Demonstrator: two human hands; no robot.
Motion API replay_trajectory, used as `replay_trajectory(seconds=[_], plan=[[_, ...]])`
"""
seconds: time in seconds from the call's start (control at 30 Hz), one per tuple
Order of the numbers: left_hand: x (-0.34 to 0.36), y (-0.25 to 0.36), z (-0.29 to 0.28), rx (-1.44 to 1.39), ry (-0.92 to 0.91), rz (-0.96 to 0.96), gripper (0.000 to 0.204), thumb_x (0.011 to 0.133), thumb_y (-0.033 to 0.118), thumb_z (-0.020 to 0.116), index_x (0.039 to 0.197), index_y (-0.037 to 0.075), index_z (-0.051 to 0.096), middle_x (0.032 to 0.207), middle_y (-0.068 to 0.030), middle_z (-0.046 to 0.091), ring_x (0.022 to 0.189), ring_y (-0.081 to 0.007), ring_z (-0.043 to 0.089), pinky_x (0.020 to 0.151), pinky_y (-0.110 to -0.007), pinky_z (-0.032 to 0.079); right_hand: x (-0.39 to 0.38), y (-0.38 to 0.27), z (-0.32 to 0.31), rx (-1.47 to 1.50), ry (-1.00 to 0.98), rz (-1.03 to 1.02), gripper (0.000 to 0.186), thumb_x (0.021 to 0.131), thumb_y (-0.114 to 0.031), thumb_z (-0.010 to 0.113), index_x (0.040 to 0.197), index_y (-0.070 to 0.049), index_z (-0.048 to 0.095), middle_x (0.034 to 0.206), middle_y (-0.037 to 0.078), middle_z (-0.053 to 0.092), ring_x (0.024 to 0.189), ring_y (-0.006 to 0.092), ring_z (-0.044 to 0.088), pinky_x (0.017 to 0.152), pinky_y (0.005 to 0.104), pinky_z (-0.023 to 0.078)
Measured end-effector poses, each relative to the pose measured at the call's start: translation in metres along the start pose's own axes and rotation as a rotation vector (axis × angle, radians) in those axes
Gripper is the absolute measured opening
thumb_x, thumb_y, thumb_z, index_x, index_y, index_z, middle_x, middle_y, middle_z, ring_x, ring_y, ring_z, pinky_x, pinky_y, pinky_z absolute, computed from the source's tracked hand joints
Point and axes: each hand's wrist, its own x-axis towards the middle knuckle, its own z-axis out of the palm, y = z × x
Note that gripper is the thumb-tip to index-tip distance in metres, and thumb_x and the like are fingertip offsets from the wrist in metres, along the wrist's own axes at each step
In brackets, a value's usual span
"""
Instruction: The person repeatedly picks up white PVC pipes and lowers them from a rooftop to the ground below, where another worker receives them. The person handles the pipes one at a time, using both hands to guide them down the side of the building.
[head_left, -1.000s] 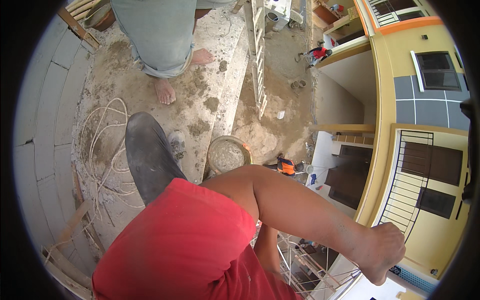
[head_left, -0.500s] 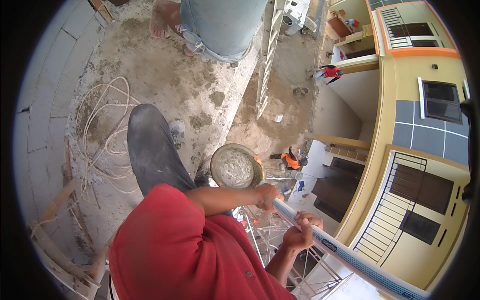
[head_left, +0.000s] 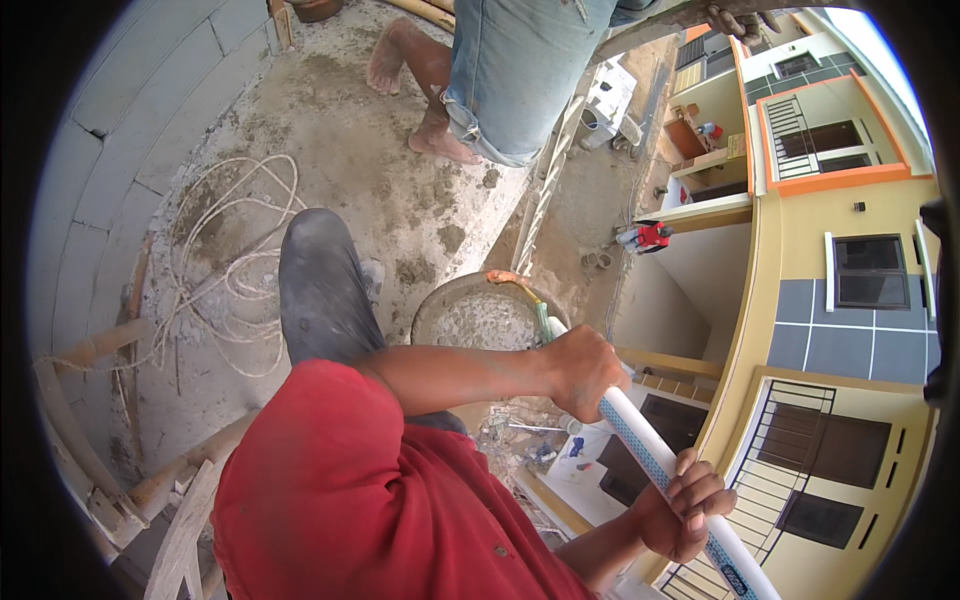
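Note:
My left hand (head_left: 585, 372) is closed around a white pipe (head_left: 635, 440) with blue-patterned strips, which runs diagonally to the lower right. Lower on the same pipe, my right hand (head_left: 690, 505) grips it with curled fingers. Beyond my left hand a round tub of wet grey mortar (head_left: 480, 312) hangs by the pipe's upper end, where a yellow-and-green fitting or cord (head_left: 532, 305) shows. My grey-trousered knee (head_left: 320, 280) is left of the tub.
A barefoot co-worker in jeans (head_left: 515, 80) is close at the top. Loose rope (head_left: 245, 270) lies beside a block wall (head_left: 100, 200); timber (head_left: 135, 340) is at left. A ladder (head_left: 535, 210) borders the drop to ground, where a person in red (head_left: 648, 236) works below yellow buildings (head_left: 805, 210).
My outstretched left hand came back onto the pipe by the middle frame; both hands hold it now. The tub has come closer, looking larger. The co-worker's legs have shifted.

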Motion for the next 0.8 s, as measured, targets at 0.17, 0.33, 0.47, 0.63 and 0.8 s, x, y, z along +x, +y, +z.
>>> replay_trajectory(seconds=[0.17,0.33,0.47,0.63,0.8], plan=[[-0.008,-0.021,-0.044,0.172,0.1,0.068,0.019,0.057,0.028,0.071,0.062,0.017,0.058,0.061,-0.0032,0.061,0.059,-0.0285,0.064,0.051,-0.042,0.047,0.003,0.025,0.022,-0.01,-0.098,-0.052,0.021,0.076,-0.017,0.062,0.072,-0.013,0.042,0.063,0.002,0.045,0.065,0.0157,0.043,0.078,0.0366,0.036],[-0.037,-0.076,-0.074,0.324,0.101,-0.03,0.017,0.057,0.027,0.071,0.064,0.016,0.06,0.062,-0.0049,0.063,0.062,-0.0294,0.065,0.055,-0.043,0.049,0.002,0.082,0.044,-0.099,-0.071,0.007,0.018,0.075,-0.016,0.064,0.074,-0.011,0.046,0.067,0.005,0.049,0.072,0.02,0.049,0.089,0.0432,0.038],[-0.078,-0.131,-0.082,0.443,0.058,-0.185,0.018,0.056,0.025,0.072,0.064,0.018,0.058,0.063,-0.002,0.062,0.065,-0.027,0.066,0.059,-0.042,0.049,-0.005,0.151,0.07,-0.003,-0.197,0.101,0.018,0.075,-0.013,0.065,0.078,-0.008,0.048,0.075,0.01,0.052,0.082,0.0263,0.054,0.101,0.0505,0.035],[-0.096,-0.187,-0.106,0.532,0.258,-0.335,0.016,0.062,0.024,0.071,0.073,0.017,0.062,0.074,-0.0073,0.066,0.079,-0.03,0.067,0.068,-0.044,0.05,0.015,0.217,0.09,0.045,-0.248,0.114,0.02,0.077,-0.006,0.064,0.09,-0.006,0.049,0.088,0.015,0.056,0.099,0.0335,0.056,0.109,0.0572,0.029],[-0.101,-0.209,-0.111,0.467,0.352,-0.425,0.018,0.066,0.019,0.072,0.08,0.015,0.061,0.082,-0.0073,0.065,0.088,-0.0303,0.065,0.079,-0.043,0.049,0.024,0.232,0.082,-0.049,-0.37,0.114,0.021,0.082,-0.007,0.069,0.089,-0.006,0.05,0.095,0.014,0.062,0.107,0.033,0.058,0.107,0.0572,0.034]])
